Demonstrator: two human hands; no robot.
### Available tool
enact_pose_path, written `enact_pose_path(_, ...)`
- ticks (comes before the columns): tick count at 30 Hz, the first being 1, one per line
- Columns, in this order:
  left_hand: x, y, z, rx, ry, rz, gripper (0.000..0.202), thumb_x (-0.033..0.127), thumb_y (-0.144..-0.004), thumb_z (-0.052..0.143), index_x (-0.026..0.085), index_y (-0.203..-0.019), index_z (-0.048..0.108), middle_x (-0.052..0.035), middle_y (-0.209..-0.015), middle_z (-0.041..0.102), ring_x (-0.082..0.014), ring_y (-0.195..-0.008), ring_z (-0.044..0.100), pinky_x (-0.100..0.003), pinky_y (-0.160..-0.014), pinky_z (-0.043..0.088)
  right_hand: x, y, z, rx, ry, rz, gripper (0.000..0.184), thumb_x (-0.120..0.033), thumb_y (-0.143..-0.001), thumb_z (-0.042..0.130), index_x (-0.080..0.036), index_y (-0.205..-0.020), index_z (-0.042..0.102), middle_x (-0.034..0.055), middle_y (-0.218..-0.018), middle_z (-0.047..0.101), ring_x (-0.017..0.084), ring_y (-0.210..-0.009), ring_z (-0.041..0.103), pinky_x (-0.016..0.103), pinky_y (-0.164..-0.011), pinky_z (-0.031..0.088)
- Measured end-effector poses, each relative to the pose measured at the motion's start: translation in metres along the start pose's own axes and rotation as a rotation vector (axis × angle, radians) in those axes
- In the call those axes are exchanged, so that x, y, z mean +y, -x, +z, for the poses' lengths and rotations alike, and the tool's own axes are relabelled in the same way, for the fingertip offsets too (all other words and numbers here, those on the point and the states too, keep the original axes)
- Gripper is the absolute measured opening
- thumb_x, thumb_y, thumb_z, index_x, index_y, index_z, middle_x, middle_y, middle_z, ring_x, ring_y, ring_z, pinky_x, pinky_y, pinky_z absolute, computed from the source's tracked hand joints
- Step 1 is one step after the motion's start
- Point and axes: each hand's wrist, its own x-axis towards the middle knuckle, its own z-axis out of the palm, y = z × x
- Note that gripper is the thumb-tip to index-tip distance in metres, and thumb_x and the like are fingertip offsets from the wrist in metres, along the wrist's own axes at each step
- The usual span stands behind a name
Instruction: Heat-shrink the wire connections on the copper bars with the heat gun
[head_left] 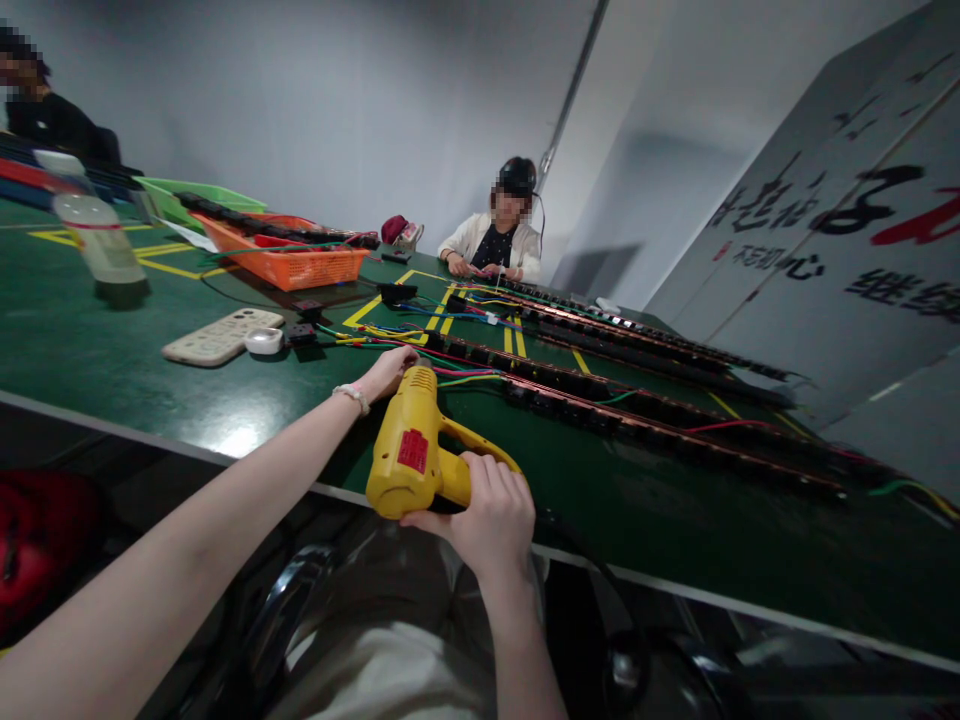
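Observation:
My right hand (499, 515) is wrapped around the handle of a yellow heat gun (405, 440) with a red label on its body. The gun points away from me, its nozzle end close to my left hand (388, 373). My left fingers are closed on coloured wires (469, 376), just beyond the nozzle; the fingertips are partly hidden by the gun. The wires run right to a long black strip with copper-coloured lines (675, 435) lying on the green table. Black connectors (303, 338) on wire ends lie left of my left hand.
A phone (217, 338) and small white case (264, 342) lie at left, with a bottle (97, 235) behind. An orange basket (292, 265) and green basket (217, 195) hold parts. More strips (630, 345) lie beyond mine. A co-worker (495, 235) sits across; another person sits far left.

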Motion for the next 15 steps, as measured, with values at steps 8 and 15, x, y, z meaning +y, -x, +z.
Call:
enact_pose_path(8, 0.003, 0.0, -0.002, 0.002, -0.012, -0.004, 0.024, 0.035, -0.076, 0.051, 0.014, -0.084, 0.058, -0.0027, -0.076, 0.062, -0.0149, -0.072, 0.053, -0.026, -0.067, 0.044, 0.005, 0.0, -0.002, 0.009, -0.001, -0.005, 0.076, -0.086, -0.065, 0.043, -0.017, -0.092, 0.061, 0.005, -0.075, 0.061, 0.018, -0.073, 0.055, 0.032, -0.071, 0.033)
enact_pose_path(15, 0.006, 0.001, -0.003, 0.017, -0.134, 0.019, 0.021, 0.032, -0.086, 0.044, 0.018, -0.09, 0.059, -0.0052, -0.09, 0.065, -0.0168, -0.081, 0.057, -0.029, -0.074, 0.045, 0.029, 0.001, -0.013, -0.03, 0.017, -0.002, 0.058, -0.068, -0.072, 0.054, -0.015, -0.095, 0.061, 0.007, -0.083, 0.065, 0.02, -0.079, 0.058, 0.031, -0.075, 0.035)
